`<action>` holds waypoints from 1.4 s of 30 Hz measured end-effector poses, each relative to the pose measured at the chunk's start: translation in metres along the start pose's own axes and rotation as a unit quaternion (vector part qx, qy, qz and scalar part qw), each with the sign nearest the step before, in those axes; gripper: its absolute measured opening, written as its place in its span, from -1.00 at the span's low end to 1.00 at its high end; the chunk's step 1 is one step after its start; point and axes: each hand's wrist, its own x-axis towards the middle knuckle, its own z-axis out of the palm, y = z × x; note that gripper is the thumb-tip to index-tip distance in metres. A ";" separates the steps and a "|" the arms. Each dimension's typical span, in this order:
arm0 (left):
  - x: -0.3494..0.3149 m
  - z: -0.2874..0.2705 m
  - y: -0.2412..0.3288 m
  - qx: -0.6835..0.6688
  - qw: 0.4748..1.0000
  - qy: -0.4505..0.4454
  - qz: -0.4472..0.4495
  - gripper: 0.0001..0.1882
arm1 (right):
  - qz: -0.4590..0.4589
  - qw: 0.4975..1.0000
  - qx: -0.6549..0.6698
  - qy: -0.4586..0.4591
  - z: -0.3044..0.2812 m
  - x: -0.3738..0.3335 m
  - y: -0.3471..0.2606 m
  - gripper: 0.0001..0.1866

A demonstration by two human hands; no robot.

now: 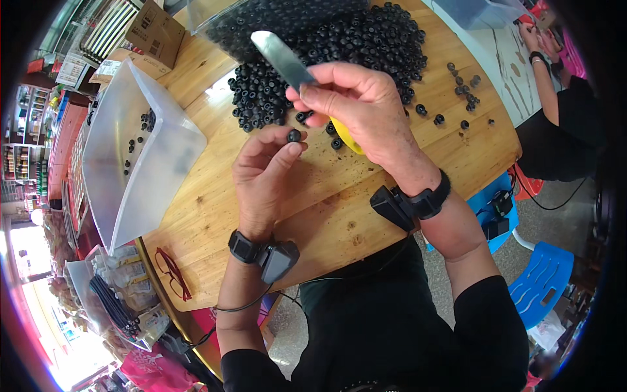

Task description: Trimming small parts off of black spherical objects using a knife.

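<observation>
- Left hand (pixel 262 166), one: we are seeing its thumb and fingers pinching a single piece, the fingertips meeting around it
- Black bead (pixel 294 136), one: we are finding it sitting between the left thumb and fingertips
- Right hand (pixel 366 108), one: we are noting its fingers gripping a tool, thumb pressing against the metal
- Knife (pixel 282 57), one: we are observing its blade pointing up and leftward beyond the right fingertips, a yellow part (pixel 347 136) showing beneath the palm
- Bead heap (pixel 385 46), black: we are placing it just beyond the fingers of both hands
- Clear container (pixel 204 27), one: we are seeing it standing beyond the fingers, behind the heap's near portion
- Translucent bin (pixel 157 163), one: we are listing it left of the left fingers, a few beads lying inside
- Red-framed glasses (pixel 172 274), one: we are seeing them resting below and left of the left fingers
- Wooden table (pixel 326 215), one: we are noticing it spreading beneath all the fingers
</observation>
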 end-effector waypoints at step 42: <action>-0.004 -0.015 -0.005 -0.082 0.996 0.011 0.033 -0.76 | -0.074 0.971 -0.212 -0.082 0.016 -0.008 0.018 -0.87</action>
